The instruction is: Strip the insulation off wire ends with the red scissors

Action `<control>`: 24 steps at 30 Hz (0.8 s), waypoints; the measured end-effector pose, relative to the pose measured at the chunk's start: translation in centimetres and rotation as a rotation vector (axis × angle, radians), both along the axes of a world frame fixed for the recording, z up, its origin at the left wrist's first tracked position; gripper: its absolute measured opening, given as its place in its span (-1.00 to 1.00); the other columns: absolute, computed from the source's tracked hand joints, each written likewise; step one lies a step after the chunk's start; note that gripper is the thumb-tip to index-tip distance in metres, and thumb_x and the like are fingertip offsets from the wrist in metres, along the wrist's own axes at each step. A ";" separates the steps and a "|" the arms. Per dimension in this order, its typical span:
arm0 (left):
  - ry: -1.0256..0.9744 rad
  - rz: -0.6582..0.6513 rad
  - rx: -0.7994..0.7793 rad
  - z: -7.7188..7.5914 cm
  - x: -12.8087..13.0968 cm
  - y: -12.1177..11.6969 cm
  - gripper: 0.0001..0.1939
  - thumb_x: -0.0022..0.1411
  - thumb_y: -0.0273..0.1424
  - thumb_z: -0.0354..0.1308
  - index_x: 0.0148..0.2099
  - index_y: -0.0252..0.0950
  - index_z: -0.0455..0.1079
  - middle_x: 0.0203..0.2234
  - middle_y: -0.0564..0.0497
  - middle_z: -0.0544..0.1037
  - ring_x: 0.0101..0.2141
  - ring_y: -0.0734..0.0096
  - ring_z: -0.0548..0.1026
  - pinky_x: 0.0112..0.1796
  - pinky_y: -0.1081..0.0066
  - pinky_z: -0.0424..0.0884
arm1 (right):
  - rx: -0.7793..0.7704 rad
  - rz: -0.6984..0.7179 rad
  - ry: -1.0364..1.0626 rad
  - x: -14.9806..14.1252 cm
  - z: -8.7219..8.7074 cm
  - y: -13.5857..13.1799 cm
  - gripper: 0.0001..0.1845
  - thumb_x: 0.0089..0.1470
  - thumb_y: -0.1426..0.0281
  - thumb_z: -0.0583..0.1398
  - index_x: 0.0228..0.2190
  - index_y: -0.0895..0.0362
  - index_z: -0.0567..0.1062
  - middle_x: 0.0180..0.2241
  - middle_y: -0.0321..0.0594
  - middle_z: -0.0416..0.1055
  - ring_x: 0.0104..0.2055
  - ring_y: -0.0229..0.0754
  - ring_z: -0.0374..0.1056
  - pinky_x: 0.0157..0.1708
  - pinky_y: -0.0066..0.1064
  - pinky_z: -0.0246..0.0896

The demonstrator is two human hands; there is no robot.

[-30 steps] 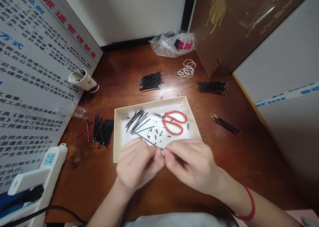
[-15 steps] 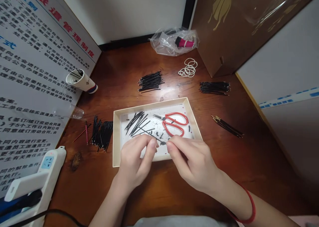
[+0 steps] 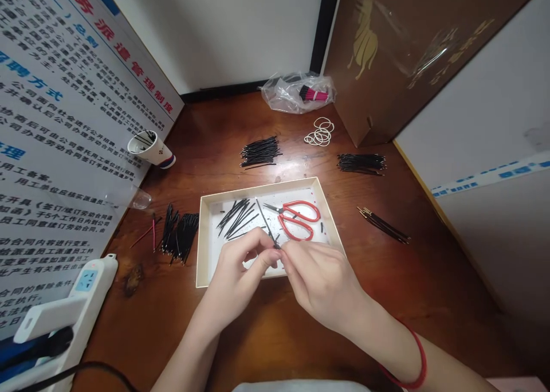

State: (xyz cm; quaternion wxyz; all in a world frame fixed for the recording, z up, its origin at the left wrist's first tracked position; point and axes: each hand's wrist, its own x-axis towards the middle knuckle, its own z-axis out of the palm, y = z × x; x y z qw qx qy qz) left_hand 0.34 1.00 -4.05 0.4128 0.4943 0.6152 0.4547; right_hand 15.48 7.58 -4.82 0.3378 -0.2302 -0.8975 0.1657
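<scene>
Left hand [image 3: 234, 286] and right hand [image 3: 322, 283] pinch a black wire [image 3: 267, 226] between their fingertips, its free end tilted up and far, over a white tray [image 3: 258, 189]. In the tray: red scissors [image 3: 301, 202] right, loose wires [image 3: 236, 217] left. Wire bundles [image 3: 260, 152] lie farther out on the tabletop [image 3: 223, 177].

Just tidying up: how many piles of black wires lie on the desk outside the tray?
4: one pile left of the tray, one behind it, one back right, one far right; none seem hidden.

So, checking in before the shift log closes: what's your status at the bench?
Left hand, right hand pinching black wire over tray. Scissors in tray, apart from hands.
</scene>
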 end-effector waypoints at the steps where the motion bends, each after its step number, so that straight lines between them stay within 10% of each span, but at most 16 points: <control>1: -0.024 -0.016 -0.008 0.0 -0.1 0.0 -0.73 0.35 -0.27 0.11 -0.39 -0.27 0.32 -0.52 0.06 0.46 -0.47 0.45 0.39 -0.49 0.49 0.27 | 0.008 0.001 -0.006 0.1 0.1 0.0 -0.64 0.28 0.57 -0.03 -0.54 0.12 0.32 -0.66 -0.35 0.21 -0.63 -0.30 0.05 -0.56 -0.42 -0.03; 11: -0.134 -0.087 -0.236 0.8 -0.9 0.9 -0.64 0.23 -0.16 0.24 -0.47 -0.31 0.39 -0.62 0.09 0.44 -0.59 0.52 0.27 -0.54 0.51 0.16 | 0.111 0.043 -0.141 0.5 0.4 0.0 -0.57 0.36 0.50 -0.01 -0.56 0.14 0.38 -0.66 -0.33 0.26 -0.64 -0.29 0.12 -0.57 -0.37 -0.03; 24: 0.496 -0.117 -0.131 1.1 0.0 0.7 -0.58 0.40 -0.29 -0.03 -0.51 -0.31 0.32 -0.66 0.11 0.42 -0.59 0.52 0.33 -0.52 0.53 0.20 | 0.134 -0.026 -0.162 0.7 0.1 -0.2 -0.58 0.33 0.52 0.01 -0.57 0.15 0.39 -0.66 -0.33 0.25 -0.64 -0.24 0.17 -0.58 -0.34 -0.08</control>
